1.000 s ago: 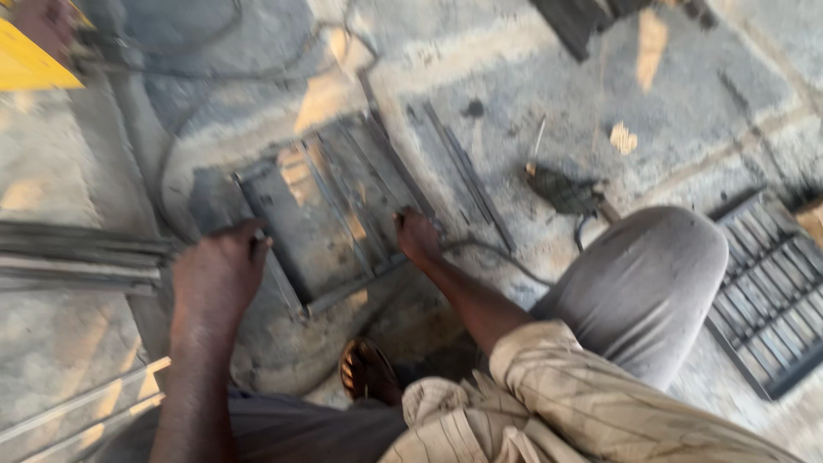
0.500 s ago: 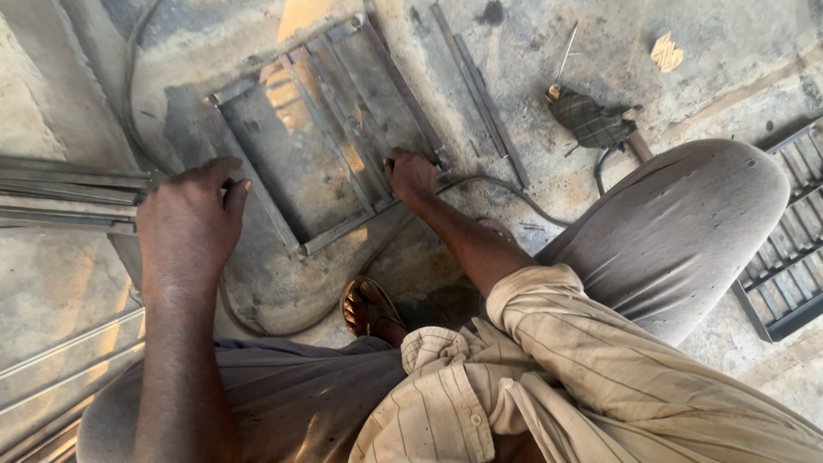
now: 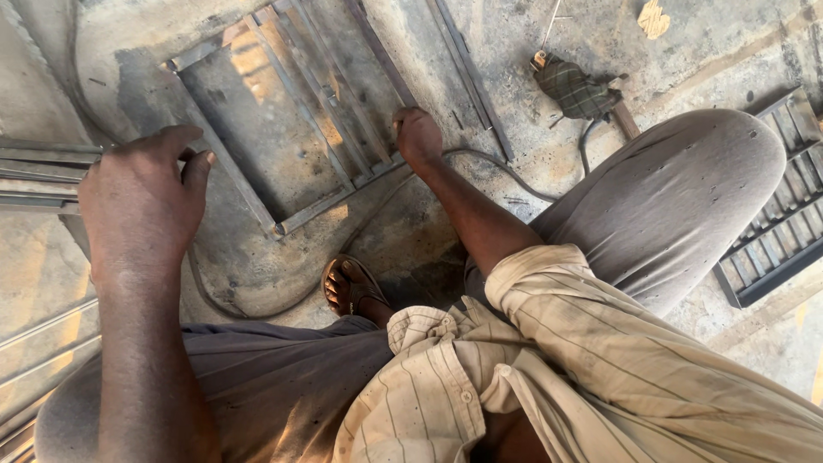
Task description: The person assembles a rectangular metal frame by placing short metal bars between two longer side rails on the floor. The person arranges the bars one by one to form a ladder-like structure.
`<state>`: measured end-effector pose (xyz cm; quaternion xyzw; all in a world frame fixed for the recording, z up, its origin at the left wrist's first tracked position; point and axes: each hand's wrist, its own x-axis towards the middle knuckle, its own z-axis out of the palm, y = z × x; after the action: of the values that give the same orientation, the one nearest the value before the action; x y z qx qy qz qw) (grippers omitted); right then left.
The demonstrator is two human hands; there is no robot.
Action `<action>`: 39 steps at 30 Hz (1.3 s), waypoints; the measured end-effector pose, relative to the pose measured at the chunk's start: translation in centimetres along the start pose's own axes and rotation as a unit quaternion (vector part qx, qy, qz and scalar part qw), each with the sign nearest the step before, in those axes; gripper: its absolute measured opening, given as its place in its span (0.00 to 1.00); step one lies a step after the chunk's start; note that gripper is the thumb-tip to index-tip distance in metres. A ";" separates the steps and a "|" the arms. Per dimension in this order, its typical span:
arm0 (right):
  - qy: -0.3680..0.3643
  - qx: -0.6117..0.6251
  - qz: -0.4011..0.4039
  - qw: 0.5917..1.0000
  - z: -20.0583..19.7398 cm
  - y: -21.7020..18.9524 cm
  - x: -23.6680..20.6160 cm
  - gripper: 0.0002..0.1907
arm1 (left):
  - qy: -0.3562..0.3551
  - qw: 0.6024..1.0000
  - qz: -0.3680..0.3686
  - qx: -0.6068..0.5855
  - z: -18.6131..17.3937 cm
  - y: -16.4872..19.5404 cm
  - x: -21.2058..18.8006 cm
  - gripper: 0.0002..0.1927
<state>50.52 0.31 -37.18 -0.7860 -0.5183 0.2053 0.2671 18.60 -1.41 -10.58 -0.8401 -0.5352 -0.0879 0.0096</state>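
Looking straight down at a rough concrete floor (image 3: 600,51), grey and stained, with dusty patches of sunlight across it. Lying flat on it is a metal grille frame (image 3: 291,129), a rectangle of thin angle bars with a few parallel slats along its right half and bare floor showing through the open left half. The steel looks dull and scuffed, a bit rusty.

The right hand (image 3: 417,137) is pressed on the near right corner of the frame, fingers curled down onto the bars; can't really tell whether they're closed around a bar or just bearing on it. The left hand (image 3: 141,206) hangs over the left side, fingers loosely bent and a little spread, fingertips at the ends of a bundle of long flat metal strips (image 3: 39,171) coming in from the left edge. Hard to say if it's actually gripping them or only touching.

A dark cable (image 3: 506,171) snakes along the floor just beside the right wrist. Further up there's a tool wrapped in checked cloth (image 3: 573,88). A second, darker grille (image 3: 784,206) lies at the right edge. A sandalled foot (image 3: 350,287) sits just below the frame, between the grey-trousered knees.
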 end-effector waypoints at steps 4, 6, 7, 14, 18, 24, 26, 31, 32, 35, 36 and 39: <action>-0.153 -0.029 0.083 0.984 0.1 -1.8 -2.1 0.08 | -0.011 1.000 -0.015 -0.002 -0.3 0.3 0.2 0.13; -0.109 -0.048 -0.010 0.993 0.1 -2.4 -3.2 0.13 | -0.005 1.000 -0.019 -0.017 -0.5 0.4 0.3 0.13; -0.088 -0.058 -0.056 0.993 0.1 -2.4 -3.6 0.18 | -0.011 1.000 -0.022 -0.012 -0.6 0.4 0.4 0.13; -0.052 -0.057 -0.085 0.993 1.7 -1.1 -4.3 0.09 | -0.014 1.000 -0.020 -0.009 -0.3 0.3 0.3 0.14; -0.039 -0.042 -0.080 0.995 2.4 -0.6 -4.4 0.09 | -0.016 1.000 -0.014 -0.006 -0.1 0.1 0.2 0.14; -0.034 -0.039 -0.092 0.994 2.6 -0.6 -4.2 0.09 | -0.023 1.000 -0.016 -0.004 0.0 0.1 0.3 0.13; -0.041 -0.038 -0.070 0.996 2.6 -0.8 -4.2 0.11 | -0.018 1.000 -0.013 -0.002 0.0 0.1 0.2 0.14; -0.052 -0.075 -0.059 0.994 2.4 -0.4 -5.4 0.17 | -0.014 1.000 -0.003 0.010 0.3 0.0 0.0 0.14; -0.045 -0.076 -0.074 0.993 2.3 -0.2 -5.7 0.15 | -0.003 1.000 0.007 0.014 0.3 0.0 0.0 0.15; -0.046 -0.076 -0.082 0.993 2.1 0.0 -6.4 0.12 | 0.000 1.000 0.010 0.019 0.5 -0.1 -0.2 0.15; -0.061 -0.073 -0.059 0.994 2.2 -0.2 -6.3 0.12 | -0.004 1.000 0.007 0.019 0.6 -0.1 -0.2 0.15; -0.085 -0.064 -0.022 0.994 2.1 -0.4 -6.3 0.12 | -0.010 1.000 0.003 0.021 0.6 -0.1 -0.3 0.15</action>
<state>46.60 -4.96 -38.31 -0.7697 -0.5683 0.2320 0.1754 18.47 -1.56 -11.19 -0.8419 -0.5348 -0.0684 0.0218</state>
